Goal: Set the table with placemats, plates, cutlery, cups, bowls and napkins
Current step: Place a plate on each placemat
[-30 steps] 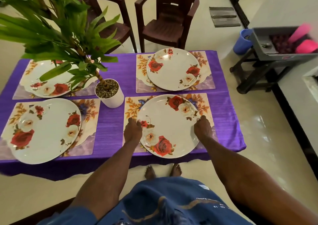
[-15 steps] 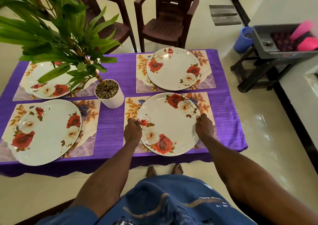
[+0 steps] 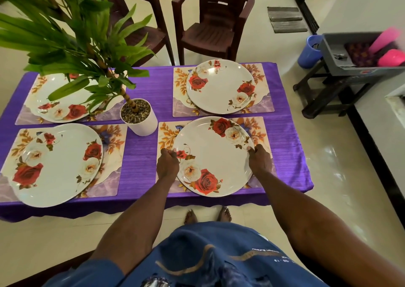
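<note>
Left hand (image 3: 167,166) and right hand (image 3: 259,160), fingers curled, grip opposite rims of a floral plate (image 3: 213,155) right of the potted plant (image 3: 139,116).

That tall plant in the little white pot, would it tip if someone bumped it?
Probably. The plant spreads far wider than its narrow white pot, so it looks top-heavy. The pebbles filling the pot likely add steadying weight. It stands close to the plates, so a knock seems possible.

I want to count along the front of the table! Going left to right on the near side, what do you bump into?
Near-left plate → left hand → the plate it grips → right hand → bare purple tablecloth.
</note>
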`<control>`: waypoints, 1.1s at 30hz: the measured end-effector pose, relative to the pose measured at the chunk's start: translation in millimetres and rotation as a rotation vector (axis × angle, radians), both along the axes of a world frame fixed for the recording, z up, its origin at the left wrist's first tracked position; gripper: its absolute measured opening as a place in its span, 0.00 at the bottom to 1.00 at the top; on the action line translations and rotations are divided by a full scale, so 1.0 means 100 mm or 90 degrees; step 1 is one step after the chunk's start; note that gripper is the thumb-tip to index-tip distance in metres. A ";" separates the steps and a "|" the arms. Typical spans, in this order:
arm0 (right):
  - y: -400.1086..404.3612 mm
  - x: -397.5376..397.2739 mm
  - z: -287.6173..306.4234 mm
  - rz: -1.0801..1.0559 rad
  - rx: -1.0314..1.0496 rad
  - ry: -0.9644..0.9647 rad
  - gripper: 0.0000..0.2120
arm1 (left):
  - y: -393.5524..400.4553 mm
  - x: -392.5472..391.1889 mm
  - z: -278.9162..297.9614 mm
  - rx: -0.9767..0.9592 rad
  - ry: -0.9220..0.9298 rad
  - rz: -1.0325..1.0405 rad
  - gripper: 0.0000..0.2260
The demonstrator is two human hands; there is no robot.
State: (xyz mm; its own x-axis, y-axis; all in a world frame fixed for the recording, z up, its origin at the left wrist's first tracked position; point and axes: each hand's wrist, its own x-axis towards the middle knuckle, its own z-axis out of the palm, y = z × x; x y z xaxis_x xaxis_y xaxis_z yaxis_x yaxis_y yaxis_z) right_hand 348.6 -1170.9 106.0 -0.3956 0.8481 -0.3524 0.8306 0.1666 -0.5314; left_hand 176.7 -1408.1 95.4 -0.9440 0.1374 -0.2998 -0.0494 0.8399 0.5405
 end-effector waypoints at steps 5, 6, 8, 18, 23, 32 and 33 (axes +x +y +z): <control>0.02 0.01 0.00 0.011 -0.002 -0.001 0.14 | 0.02 -0.01 0.01 -0.010 -0.009 0.004 0.16; 0.02 0.01 0.00 0.013 -0.003 -0.002 0.14 | 0.03 -0.01 0.01 -0.012 -0.011 0.005 0.16; 0.04 0.00 0.01 0.022 -0.002 -0.006 0.15 | 0.04 -0.03 0.01 -0.014 -0.016 0.007 0.16; 0.08 -0.01 0.08 0.055 -0.039 -0.003 0.18 | 0.05 -0.07 0.03 -0.024 -0.038 0.002 0.17; 0.05 -0.01 0.10 0.051 -0.055 -0.014 0.17 | 0.02 -0.08 0.02 0.006 -0.043 -0.008 0.17; -0.06 0.02 0.15 -0.020 0.021 -0.083 0.21 | 0.01 0.02 0.08 -0.085 0.136 -0.020 0.15; -0.07 0.03 0.17 -0.037 0.031 -0.072 0.22 | 0.04 0.03 0.09 -0.078 0.178 -0.043 0.15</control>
